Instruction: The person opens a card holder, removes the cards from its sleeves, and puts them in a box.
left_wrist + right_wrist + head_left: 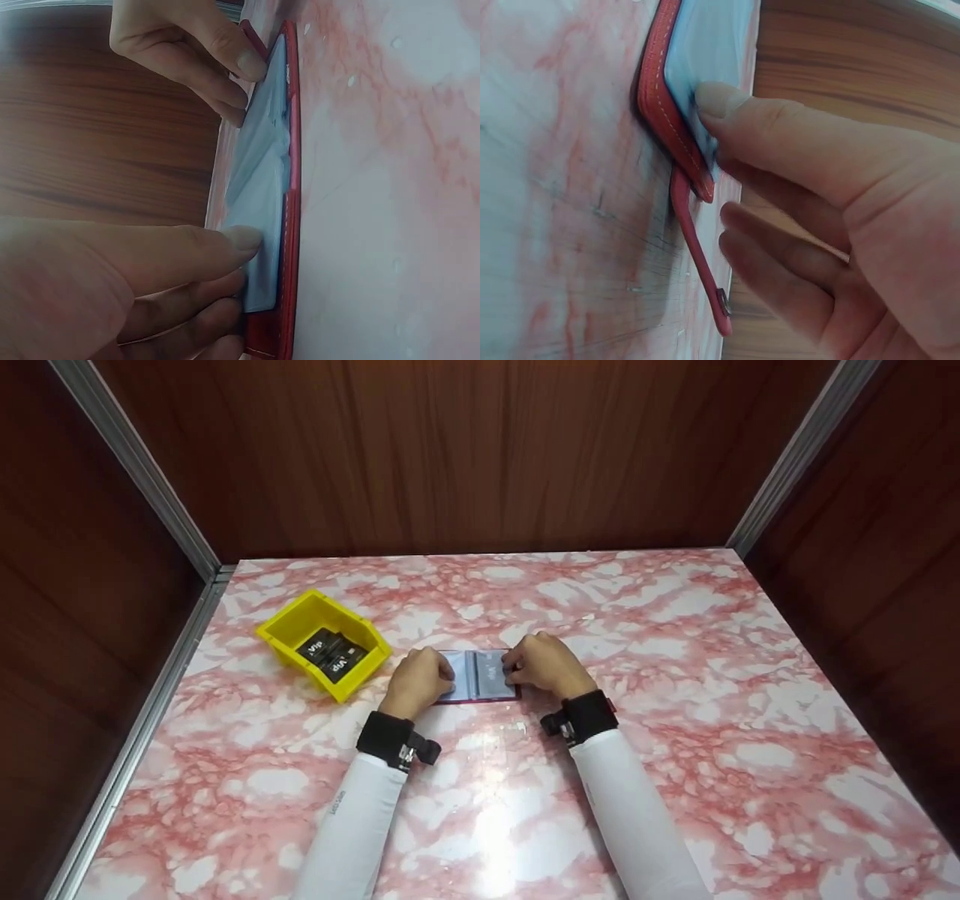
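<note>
A red stitched card holder lies spread open on the table, its translucent plastic sleeves facing up. Through the right-hand sleeve shows a card with pale "Vip" lettering. My left hand pinches the left part, thumb on the sleeve and the other fingers curled at the far side. At the right end my right hand grips the sleeve edge between thumb and forefinger, its other fingers loosely bent. A narrow red strap with a metal snap sticks out beneath the cover in the right wrist view.
To the left of the hands stands a yellow bin holding several black cards marked "Vip". The table has a pink-and-white marbled top. Dark wood-grain panels with metal posts enclose the back and sides.
</note>
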Motion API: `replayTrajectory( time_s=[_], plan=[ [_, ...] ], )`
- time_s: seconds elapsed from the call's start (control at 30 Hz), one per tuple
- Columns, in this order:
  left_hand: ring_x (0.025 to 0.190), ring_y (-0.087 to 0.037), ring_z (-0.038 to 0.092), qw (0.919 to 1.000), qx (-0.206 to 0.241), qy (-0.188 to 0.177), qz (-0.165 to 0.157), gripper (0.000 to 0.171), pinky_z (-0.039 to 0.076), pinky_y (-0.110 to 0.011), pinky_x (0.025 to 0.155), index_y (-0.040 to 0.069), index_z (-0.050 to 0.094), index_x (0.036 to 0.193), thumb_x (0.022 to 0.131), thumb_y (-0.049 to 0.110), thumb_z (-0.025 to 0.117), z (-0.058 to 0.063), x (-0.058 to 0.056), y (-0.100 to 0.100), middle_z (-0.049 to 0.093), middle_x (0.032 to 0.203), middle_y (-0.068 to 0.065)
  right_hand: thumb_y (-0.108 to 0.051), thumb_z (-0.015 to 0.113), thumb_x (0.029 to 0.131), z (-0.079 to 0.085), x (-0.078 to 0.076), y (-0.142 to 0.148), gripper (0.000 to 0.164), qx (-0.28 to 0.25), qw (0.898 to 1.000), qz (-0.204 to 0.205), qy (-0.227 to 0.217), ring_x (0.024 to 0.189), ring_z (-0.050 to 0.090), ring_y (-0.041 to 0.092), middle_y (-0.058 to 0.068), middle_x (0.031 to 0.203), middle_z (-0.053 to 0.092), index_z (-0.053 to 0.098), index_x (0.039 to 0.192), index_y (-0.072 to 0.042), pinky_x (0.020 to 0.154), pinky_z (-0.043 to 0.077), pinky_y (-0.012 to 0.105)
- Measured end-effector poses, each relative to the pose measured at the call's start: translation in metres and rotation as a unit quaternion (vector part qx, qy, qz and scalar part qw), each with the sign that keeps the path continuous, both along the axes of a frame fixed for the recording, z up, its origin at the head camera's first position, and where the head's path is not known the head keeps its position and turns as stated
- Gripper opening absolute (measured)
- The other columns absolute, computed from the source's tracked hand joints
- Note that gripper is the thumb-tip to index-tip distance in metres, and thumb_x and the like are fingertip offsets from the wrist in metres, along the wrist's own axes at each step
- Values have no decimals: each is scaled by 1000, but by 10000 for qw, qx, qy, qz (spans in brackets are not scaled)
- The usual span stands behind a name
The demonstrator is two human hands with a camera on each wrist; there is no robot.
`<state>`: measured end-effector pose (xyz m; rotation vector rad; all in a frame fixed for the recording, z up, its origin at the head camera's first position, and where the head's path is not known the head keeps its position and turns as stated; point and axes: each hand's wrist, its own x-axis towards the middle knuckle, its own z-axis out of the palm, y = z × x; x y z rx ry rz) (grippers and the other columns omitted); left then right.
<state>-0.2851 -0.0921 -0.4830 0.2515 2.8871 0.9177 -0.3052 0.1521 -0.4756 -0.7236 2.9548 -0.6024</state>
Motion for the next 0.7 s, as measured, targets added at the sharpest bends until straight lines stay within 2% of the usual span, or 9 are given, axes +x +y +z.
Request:
replayTrajectory(
  time_s=[0.2,0.4,0.6,0.7],
  plan=[
    [101,-27,74,9998,128,-168,-14,15,60,-42,97,5,86,106,91,8,84,2,0,-2,84,105,-12,-16,89,90,-1,-1,-1,26,-113,9994,252,-214,110,79,26,8,120,84,86,115,-10,101,62,44],
    [99,-27,74,9998,150,-152,-5,15,60,-42,95,5,86,105,91,8,84,2,0,-2,83,103,-12,-14,89,88,1,1,-4,35,-223,9974,270,-635,95,72,20,5,120,84,84,123,-14,90,60,39],
    [98,-26,74,9998,129,-111,-36,13,60,-42,95,6,86,104,91,8,84,0,-2,-3,84,100,-10,-15,89,89,3,4,-11,44,-202,9943,428,-951,110,70,16,1,133,80,80,132,-19,99,58,38],
    [96,-24,73,9997,184,-176,-6,13,60,-41,94,6,86,104,92,9,84,-1,-2,-4,83,99,-9,-13,87,90,2,4,-13,47,-165,9936,493,-1006,106,67,16,1,135,79,78,135,-20,98,57,38]
  ],
)
